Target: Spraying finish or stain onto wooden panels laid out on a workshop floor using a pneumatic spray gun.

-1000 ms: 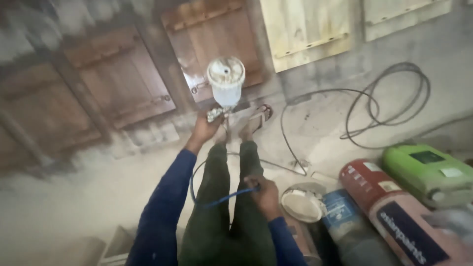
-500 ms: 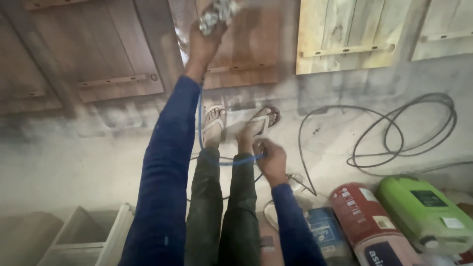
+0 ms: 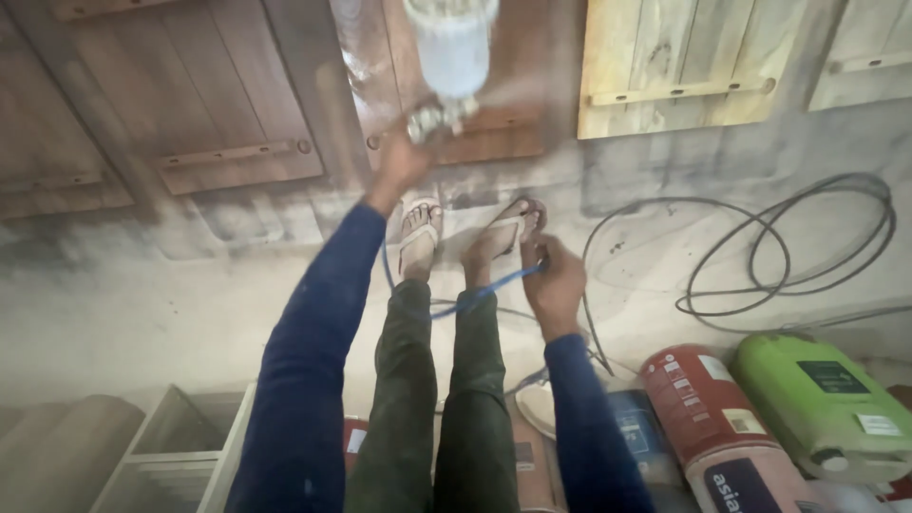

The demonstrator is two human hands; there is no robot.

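Observation:
My left hand (image 3: 404,161) is stretched out ahead and grips the handle of a spray gun (image 3: 439,114) with a translucent white cup (image 3: 454,43) on top, held up in front of dark brown wooden panels (image 3: 204,104). My right hand (image 3: 553,277) is lower, near my right foot, and pinches a thin blue hose (image 3: 475,294) that runs across my legs toward the gun. Both arms wear blue sleeves. My feet in sandals (image 3: 418,228) rest on the dusty floor.
Pale unfinished wooden panels (image 3: 674,66) lean at the upper right. A dark cable (image 3: 788,247) lies coiled on the floor at right. A red can (image 3: 708,418), a blue can (image 3: 632,442) and a green canister (image 3: 822,389) lie at lower right. A wooden frame (image 3: 180,451) sits at lower left.
My left hand has raised the spray gun toward the panels, so the cup now reaches the frame's top. My right hand moved forward along the blue hose toward my foot. The view tilted.

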